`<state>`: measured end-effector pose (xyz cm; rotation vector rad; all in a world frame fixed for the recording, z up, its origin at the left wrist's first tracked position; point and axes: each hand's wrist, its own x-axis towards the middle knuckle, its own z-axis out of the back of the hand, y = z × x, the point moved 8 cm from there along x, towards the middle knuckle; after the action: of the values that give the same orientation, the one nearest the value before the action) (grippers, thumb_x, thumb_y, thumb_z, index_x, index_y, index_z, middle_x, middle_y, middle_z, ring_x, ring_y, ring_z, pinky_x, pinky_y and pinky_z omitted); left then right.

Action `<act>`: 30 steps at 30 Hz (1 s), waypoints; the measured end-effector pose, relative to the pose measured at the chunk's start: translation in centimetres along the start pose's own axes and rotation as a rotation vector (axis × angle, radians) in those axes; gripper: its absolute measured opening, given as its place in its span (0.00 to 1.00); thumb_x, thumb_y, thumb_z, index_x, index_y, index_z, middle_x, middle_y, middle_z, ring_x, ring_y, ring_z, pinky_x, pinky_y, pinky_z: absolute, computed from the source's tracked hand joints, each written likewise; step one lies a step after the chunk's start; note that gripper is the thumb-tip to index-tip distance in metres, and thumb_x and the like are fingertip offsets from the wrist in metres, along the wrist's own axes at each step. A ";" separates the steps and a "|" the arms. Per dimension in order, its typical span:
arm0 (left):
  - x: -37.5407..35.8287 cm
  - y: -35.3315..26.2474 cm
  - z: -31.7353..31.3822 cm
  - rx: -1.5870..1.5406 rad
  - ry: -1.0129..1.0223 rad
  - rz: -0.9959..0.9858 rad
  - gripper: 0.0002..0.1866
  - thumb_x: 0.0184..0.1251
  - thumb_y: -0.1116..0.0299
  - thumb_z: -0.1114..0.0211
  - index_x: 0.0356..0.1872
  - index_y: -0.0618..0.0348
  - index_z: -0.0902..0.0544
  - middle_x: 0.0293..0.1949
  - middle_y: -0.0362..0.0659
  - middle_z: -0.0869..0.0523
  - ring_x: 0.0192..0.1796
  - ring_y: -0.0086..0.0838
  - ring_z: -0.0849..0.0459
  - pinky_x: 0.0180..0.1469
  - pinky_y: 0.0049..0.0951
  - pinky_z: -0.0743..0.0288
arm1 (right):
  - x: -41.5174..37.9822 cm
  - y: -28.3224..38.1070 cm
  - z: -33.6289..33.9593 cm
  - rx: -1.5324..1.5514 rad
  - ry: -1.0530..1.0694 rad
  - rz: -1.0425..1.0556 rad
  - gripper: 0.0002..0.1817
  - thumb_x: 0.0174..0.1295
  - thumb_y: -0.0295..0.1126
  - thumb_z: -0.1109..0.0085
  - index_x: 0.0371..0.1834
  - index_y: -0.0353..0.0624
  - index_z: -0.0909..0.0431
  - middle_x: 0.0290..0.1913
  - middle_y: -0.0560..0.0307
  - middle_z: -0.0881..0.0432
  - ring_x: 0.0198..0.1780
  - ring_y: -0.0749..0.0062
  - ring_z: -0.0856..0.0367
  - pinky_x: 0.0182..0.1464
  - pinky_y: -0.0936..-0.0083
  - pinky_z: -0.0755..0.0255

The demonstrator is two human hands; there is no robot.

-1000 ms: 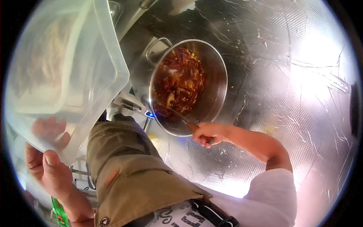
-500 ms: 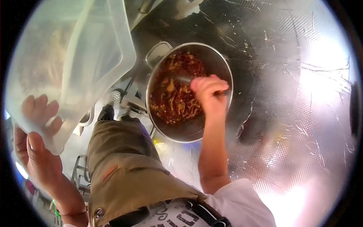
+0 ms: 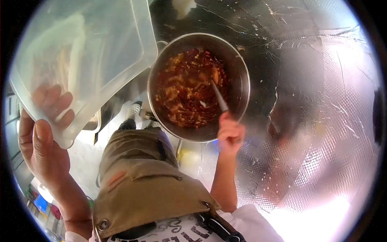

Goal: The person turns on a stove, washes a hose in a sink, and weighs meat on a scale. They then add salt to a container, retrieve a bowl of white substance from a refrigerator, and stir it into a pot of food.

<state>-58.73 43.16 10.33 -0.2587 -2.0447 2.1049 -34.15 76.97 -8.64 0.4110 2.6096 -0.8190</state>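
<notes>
My left hand (image 3: 50, 155) grips the lower corner of a translucent plastic container (image 3: 117, 60), its thumb outside and its fingers showing through the wall. The container is tilted at the upper left, its edge overlapping the pot's handle. My right hand (image 3: 231, 135) is closed around a long metal-handled utensil (image 3: 219, 98) that slants into a deep steel pot (image 3: 240, 76). The utensil's head is hidden in a dark red mixture (image 3: 187, 86) with pale bits and what look like dried chilies. That hand is over the pot's near right rim.
A crinkled, embossed silver surface (image 3: 306, 101) spreads around the right and far sides of the pot. My brown apron (image 3: 149, 185) and one striped shoe or sock (image 3: 136, 109) show below. Blue and red items lie at the lower left.
My right hand has moved from over the pot's middle right back toward the near rim, swinging the utensil's handle. The container has shifted slightly right, and the pot sits higher in view.
</notes>
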 end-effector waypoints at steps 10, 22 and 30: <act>-0.7 -0.6 2.0 -0.103 -0.040 -0.050 0.29 0.61 0.59 0.35 0.58 0.69 0.29 0.53 0.53 0.21 0.51 0.38 0.18 0.48 0.30 0.21 | -7.1 0.8 8.1 -0.847 -0.622 -0.065 0.06 0.58 0.23 0.48 0.39 0.40 0.29 0.21 0.68 0.36 0.19 0.83 0.39 0.17 0.83 0.43; -0.2 1.0 3.3 -0.338 0.074 0.041 0.23 0.62 0.68 0.35 0.57 0.67 0.28 0.50 0.53 0.19 0.48 0.37 0.18 0.48 0.32 0.21 | -13.2 -3.1 5.8 -1.690 -0.847 0.071 0.13 0.50 0.23 0.42 0.39 0.37 0.33 0.20 0.58 0.29 0.17 0.74 0.30 0.16 0.76 0.38; 1.6 2.2 2.0 -0.401 0.162 0.060 0.23 0.62 0.66 0.35 0.56 0.68 0.27 0.49 0.52 0.18 0.48 0.37 0.17 0.46 0.31 0.21 | -16.0 -6.1 1.2 -2.169 -1.016 0.070 0.13 0.51 0.27 0.44 0.39 0.35 0.30 0.23 0.53 0.26 0.21 0.68 0.26 0.24 0.72 0.32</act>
<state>-60.88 41.56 8.24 -0.5360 -2.3642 1.6219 -21.98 68.84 0.35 -0.4565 1.1884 1.4649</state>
